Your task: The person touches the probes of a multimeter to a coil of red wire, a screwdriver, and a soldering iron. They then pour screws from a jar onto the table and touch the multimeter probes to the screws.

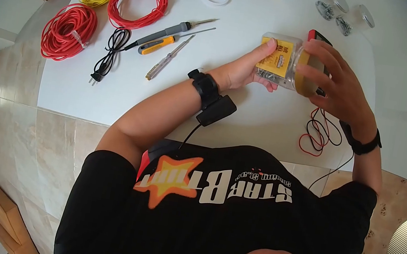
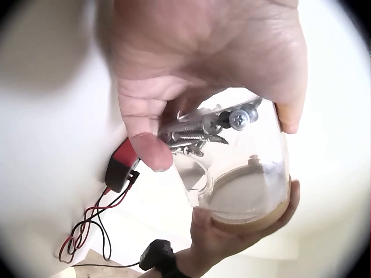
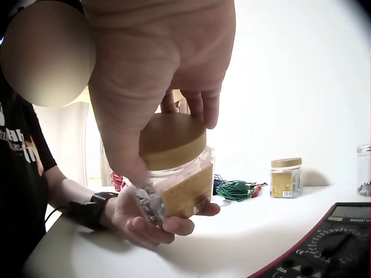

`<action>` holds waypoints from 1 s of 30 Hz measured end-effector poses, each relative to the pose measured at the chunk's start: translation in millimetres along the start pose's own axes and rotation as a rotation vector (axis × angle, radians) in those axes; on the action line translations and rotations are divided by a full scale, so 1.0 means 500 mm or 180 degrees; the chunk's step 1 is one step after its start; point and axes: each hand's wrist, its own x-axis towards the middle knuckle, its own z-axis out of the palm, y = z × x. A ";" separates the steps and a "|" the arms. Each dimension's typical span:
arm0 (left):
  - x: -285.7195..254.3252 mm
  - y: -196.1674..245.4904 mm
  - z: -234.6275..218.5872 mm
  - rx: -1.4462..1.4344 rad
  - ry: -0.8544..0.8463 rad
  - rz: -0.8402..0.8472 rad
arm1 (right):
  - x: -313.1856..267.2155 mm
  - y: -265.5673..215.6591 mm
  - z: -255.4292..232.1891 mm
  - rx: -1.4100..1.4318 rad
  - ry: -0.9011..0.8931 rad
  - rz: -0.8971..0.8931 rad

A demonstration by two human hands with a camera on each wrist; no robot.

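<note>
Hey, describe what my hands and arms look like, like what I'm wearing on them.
Your left hand and right hand are gloveless. Each wrist has a black strap, left and right, carrying a small black boxy device, left and right, with a thin black cable. Your short sleeves, left and right, are black.

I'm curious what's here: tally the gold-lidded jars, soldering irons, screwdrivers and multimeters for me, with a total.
Gold-lidded jars: 2
Soldering iron: 1
Screwdrivers: 2
Multimeter: 1
Total: 6
</note>
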 end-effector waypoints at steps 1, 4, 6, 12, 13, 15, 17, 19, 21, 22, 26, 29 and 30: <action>0.000 0.002 0.001 0.0041 -0.0001 -0.0061 | -0.004 -0.001 -0.001 0.0004 0.0001 -0.0004; 0.000 0.003 0.002 0.0077 -0.0029 -0.0199 | -0.012 -0.004 -0.005 -0.0255 -0.0116 -0.0129; 0.000 0.003 0.001 0.0084 -0.0063 -0.0292 | -0.014 -0.009 -0.007 -0.0384 -0.0247 -0.0213; -0.003 0.008 0.006 0.0153 -0.0124 -0.0443 | -0.021 -0.016 -0.012 -0.0288 -0.0291 -0.0309; -0.002 0.007 0.004 0.0198 -0.0176 -0.0502 | -0.021 -0.020 -0.018 -0.0282 -0.0297 -0.0321; 0.002 0.007 -0.009 0.0235 -0.0213 -0.0554 | -0.019 -0.027 -0.036 -0.0364 -0.0491 -0.0450; 0.007 0.007 -0.030 -0.0332 -0.0296 -0.0729 | -0.021 -0.036 -0.067 0.0066 -0.0296 -0.0083; 0.009 0.013 -0.027 -0.0323 -0.0122 -0.0543 | -0.039 -0.013 -0.074 -0.0212 0.0294 0.0109; 0.011 0.016 -0.023 -0.0307 0.0093 -0.0292 | -0.067 0.018 -0.067 -0.0082 0.0733 0.0784; 0.011 0.016 -0.020 -0.0303 0.0062 -0.0292 | -0.085 0.037 -0.061 0.0057 0.1176 0.1432; 0.018 0.010 -0.018 -0.0222 0.0279 0.0140 | -0.243 0.202 0.034 0.1195 0.1731 0.2673; 0.019 0.006 -0.018 -0.0097 0.0385 0.0250 | -0.355 0.268 0.107 0.0848 0.1426 0.3833; 0.019 0.005 -0.018 -0.0026 0.0433 0.0285 | -0.365 0.269 0.120 0.0927 0.1194 0.4130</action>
